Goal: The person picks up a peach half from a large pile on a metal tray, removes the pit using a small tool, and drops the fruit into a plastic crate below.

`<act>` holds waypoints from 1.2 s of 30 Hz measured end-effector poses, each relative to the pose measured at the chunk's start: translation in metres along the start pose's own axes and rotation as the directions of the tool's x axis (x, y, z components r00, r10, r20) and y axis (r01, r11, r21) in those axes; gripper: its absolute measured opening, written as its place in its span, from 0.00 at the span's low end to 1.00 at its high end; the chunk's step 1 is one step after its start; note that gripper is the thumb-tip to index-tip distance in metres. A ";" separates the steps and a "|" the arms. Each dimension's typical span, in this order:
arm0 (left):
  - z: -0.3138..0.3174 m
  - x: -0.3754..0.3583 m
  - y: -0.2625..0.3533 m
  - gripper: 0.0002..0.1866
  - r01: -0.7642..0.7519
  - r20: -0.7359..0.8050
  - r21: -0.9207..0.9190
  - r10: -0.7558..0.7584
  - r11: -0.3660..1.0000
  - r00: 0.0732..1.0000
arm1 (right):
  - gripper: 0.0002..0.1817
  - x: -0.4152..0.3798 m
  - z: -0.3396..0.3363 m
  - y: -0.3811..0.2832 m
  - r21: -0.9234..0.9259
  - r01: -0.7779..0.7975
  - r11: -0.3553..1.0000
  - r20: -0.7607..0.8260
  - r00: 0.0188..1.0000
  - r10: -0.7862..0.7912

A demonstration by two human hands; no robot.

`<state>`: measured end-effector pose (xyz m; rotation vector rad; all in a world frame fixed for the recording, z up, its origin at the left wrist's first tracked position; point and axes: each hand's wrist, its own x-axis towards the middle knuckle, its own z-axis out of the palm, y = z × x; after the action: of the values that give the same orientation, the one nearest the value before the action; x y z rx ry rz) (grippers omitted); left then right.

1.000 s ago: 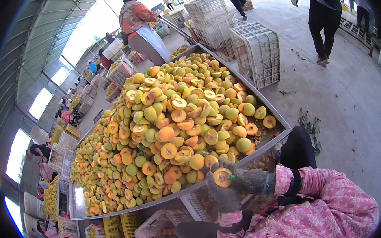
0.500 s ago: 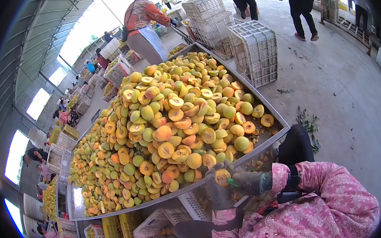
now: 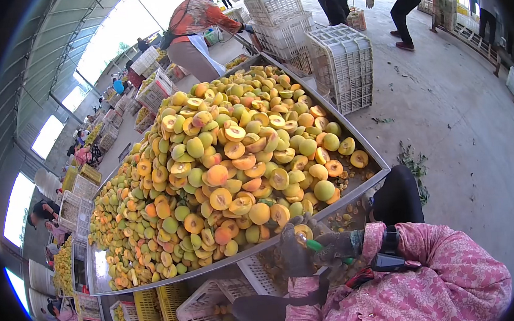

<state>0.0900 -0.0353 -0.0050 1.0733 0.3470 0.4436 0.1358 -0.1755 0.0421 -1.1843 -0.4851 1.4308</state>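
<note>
Starts at far left with the bare metal corner of a bench (image 3: pixel 101 273), then rises into a tall heap of fruit (image 3: pixel 209 164), many pieces halved. Below the front rim, yellow crates (image 3: pixel 146 310), followed by a white crate (image 3: pixel 196 312) with some fruit inside. Holds a cut fruit (image 3: pixel 303 235) in the gloved left hand (image 3: pixel 296 257), with the grip clamped around it, just outside the near rim. Grasps a green tool (image 3: pixel 314 245) in the gloved right hand (image 3: pixel 336 245), with the grip closed on it; cannot tell whether touching the fruit. Farther right, stacked pale crates (image 3: pixel 343 68) and scattered leaves (image 3: pixel 411 164) on the floor (image 3: pixel 460 164).
</note>
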 end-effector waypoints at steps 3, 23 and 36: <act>-0.033 0.011 -0.045 0.21 -0.077 0.147 0.384 0.021 0.920 0.989 | 0.10 0.012 -0.018 0.027 -0.222 0.117 0.968 0.100 0.990 -0.097; -0.030 -0.019 0.056 0.25 0.138 -0.004 -0.709 -0.200 0.691 0.980 | 0.12 0.012 -0.028 0.035 -0.264 0.105 0.959 -0.007 0.994 -0.111; -0.144 -0.051 0.139 0.21 0.066 -0.599 0.305 0.137 0.950 0.789 | 0.14 0.023 -0.041 0.080 -0.419 -0.083 0.904 -0.026 0.997 0.079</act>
<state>-0.0478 0.1050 0.0596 1.2248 1.0115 0.7968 0.1349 -0.1887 -0.0500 -1.5677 -0.7741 1.4316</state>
